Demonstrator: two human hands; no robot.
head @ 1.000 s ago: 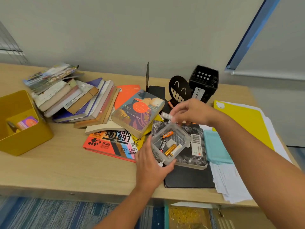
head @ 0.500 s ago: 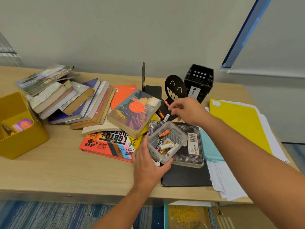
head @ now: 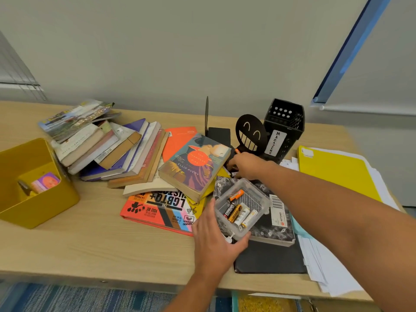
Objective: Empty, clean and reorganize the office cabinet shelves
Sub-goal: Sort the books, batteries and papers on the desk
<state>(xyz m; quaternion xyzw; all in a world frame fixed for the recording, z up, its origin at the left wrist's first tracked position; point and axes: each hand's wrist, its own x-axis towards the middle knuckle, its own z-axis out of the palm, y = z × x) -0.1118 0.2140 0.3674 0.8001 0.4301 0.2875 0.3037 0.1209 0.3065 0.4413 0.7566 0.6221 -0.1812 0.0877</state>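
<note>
Inside — five batteries (head: 239,211), one box (head: 262,200).

The wooden desk (head: 67,248) carries a yellow bin (head: 33,206), a slumped row of books (head: 108,152), an orange hardback (head: 155,210), a black folder (head: 270,260), papers (head: 326,271) and a black magazine holder (head: 284,124).

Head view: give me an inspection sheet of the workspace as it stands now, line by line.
Surface: wooden desk, crowded at the back and right.
Job's things: clear battery box lies open on a black-and-white notebook, several batteries inside; loose batteries by the smiley bookend.
Clutter: toppled book stack, orange-red book, yellow bin, black magazine holder, yellow folder on papers.
Grippers: left hand holds the box's near edge; right hand reaches to the loose batteries, grip hidden.
Cables: nothing seen.
Surroundings: plain wall, blue carpet below.
</note>
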